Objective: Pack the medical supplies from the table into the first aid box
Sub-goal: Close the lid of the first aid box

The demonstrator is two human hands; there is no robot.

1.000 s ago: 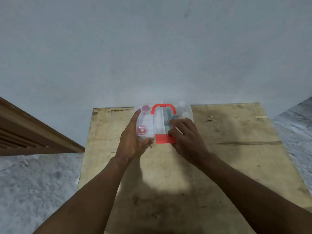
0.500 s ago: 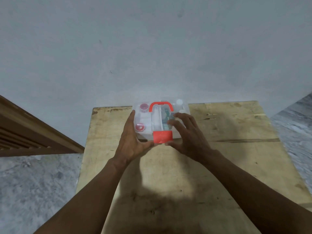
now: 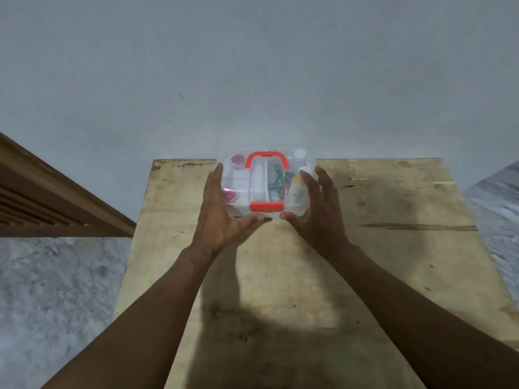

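The box (image 3: 266,183) sits at the far edge of the surface (image 3: 365,276), close to the wall (image 3: 252,80). Its clear lid (image 3: 244,178) is down, the red handle (image 3: 266,160) lies flat on top, and the red latch (image 3: 266,206) sits against the near face and looks closed.

Through the plastic show two red-capped pots (image 3: 238,160) on the left, a dark packet (image 3: 276,178) in the middle and a white bottle (image 3: 297,189) on the right. Other contents are too faint to name. Every supply in view lies inside the box.

The left hand (image 3: 222,214) lies along the box's left side with straight fingers against the wall and the thumb along the near edge below the latch. The right hand (image 3: 317,209) is at the right side with its fingers spread and slightly blurred, the thumb tip near the same edge. I cannot tell whether its fingers press the box or hang just beside it. Neither hand is curled round or pinching anything.

The packing itself looks finished: the supplies are in, the lid is on and the latch is down. What may remain is small: a last check that the latch has caught, squaring the box on the surface, and letting go. Whether the latch is truly snapped home cannot be judged from this angle.
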